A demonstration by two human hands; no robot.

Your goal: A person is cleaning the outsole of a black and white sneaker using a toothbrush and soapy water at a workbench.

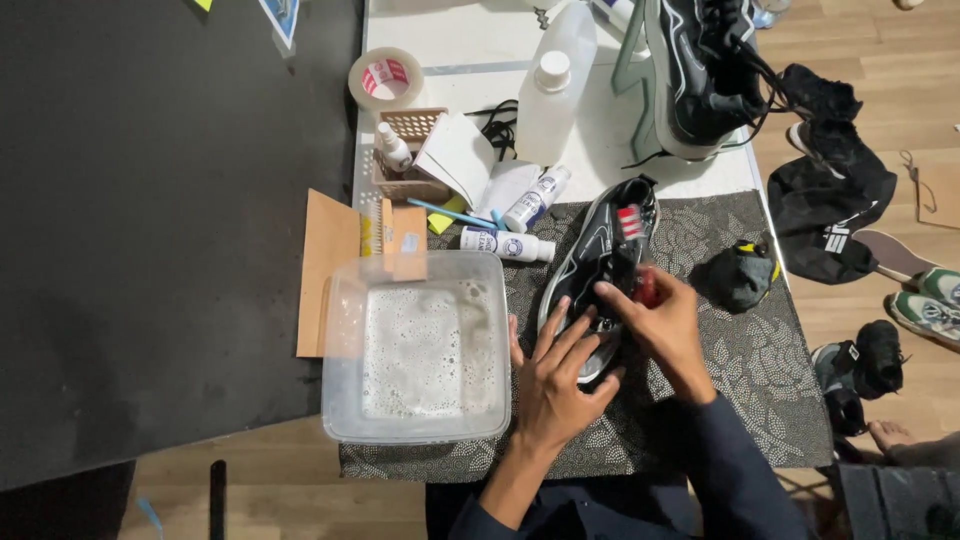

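Clear tub (345, 330) of foamy water (415, 350) beside left hand (553, 385)

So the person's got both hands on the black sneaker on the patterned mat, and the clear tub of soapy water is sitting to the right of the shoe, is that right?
Not quite. The clear tub of soapy water sits to the left of the black sneaker, not the right. The head view shows it. The rest holds: the left hand and right hand are both on the sneaker, which lies on the patterned mat.

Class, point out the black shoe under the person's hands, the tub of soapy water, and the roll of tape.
black shoe (598, 248), head view, on its upper.
tub (340, 400), head view, left wall.
roll of tape (385, 78), head view, its ring.
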